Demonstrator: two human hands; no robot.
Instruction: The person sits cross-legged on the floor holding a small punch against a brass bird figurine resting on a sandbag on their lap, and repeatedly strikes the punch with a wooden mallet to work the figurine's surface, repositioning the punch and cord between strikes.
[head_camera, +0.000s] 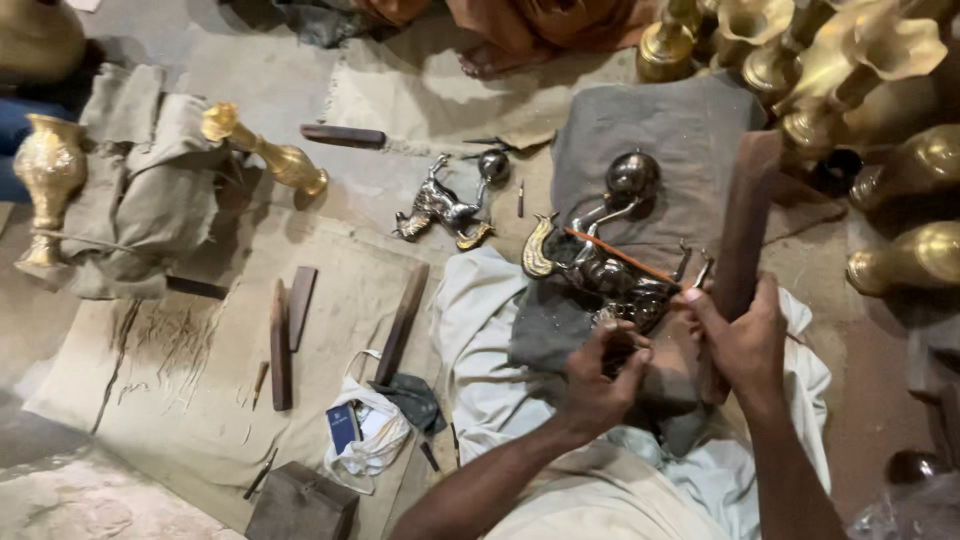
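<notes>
Concrete floor w/ tan mats spread over it, and you're sitting on it, a grey cloth laid ahead of your lap. Your left hand is curled low over the near end of a dark metal horse figure; fingers bunched tight together, pinching something small against the piece, can't tell what. Your right hand sits just right of the figure, fingers closed around a long dark wooden block that runs up and away from you; thumb and forefinger pressed together near a thin orange rod lying slantwise across the figure. The figure rests on the grey cloth over your lap, brass-coloured tail to the left, round ball at its far end. A 2nd horse figure, smaller in view, lies on the mat to the left, well apart from both hands. Further left, a brass vase lies on its side, and another vase stands upright by a rumpled sack. More brass vases crowd the top right corner. Flat wooden sticks lie on the mat at left, w/ a white plastic bag near your left forearm.
</notes>
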